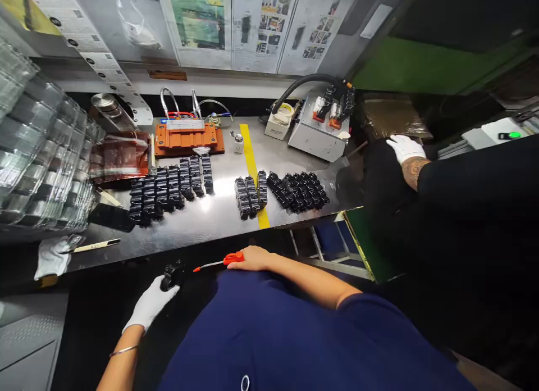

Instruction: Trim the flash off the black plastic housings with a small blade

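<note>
My left hand, in a white glove, is closed around a black ribbed plastic part in front of the bench edge. My bare right hand grips a red air blow gun against my body. Its thin metal tube ends in a red tip, which points left toward the black part, with a gap between them. On the metal bench, similar black parts stand in a long row at left, a small group in the middle and a cluster to its right.
An orange fixture and a grey box unit stand at the back of the bench. Clear plastic trays are stacked high at left. A brush lies near the front edge. A co-worker's gloved hand is at right.
</note>
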The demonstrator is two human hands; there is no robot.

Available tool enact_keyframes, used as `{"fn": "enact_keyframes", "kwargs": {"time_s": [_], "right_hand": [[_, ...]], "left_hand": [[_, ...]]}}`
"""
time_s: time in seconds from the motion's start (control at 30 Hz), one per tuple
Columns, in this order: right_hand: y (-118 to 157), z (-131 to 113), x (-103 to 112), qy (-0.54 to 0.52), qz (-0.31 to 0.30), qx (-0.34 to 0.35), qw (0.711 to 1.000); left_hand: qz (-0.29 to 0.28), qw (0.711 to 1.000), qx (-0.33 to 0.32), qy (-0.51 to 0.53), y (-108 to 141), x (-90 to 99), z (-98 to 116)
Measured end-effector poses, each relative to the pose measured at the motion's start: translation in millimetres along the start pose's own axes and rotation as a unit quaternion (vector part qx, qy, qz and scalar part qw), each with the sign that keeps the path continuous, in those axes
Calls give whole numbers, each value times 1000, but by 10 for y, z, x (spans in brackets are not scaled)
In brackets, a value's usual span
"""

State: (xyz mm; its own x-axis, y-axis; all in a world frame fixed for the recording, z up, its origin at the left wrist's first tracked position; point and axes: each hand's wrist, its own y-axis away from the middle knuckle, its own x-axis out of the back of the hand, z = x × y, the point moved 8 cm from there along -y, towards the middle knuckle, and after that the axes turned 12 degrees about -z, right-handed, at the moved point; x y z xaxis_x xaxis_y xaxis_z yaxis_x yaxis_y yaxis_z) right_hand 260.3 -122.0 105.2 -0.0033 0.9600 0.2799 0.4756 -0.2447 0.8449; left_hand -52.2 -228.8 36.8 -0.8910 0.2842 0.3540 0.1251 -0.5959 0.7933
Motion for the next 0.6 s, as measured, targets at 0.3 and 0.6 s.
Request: {"fn": "enact_keyframes", "kwargs": {"time_s": [0.3,0.6], "right_hand": [[201,1028,293,-54,32,-65,996],[211,1226,238,-46,40,-55,997]], "left_hand": [[8,971,-72,-229,-650,-253,2093],[160,949,-66,-264,-1363,-448,3583]]}}
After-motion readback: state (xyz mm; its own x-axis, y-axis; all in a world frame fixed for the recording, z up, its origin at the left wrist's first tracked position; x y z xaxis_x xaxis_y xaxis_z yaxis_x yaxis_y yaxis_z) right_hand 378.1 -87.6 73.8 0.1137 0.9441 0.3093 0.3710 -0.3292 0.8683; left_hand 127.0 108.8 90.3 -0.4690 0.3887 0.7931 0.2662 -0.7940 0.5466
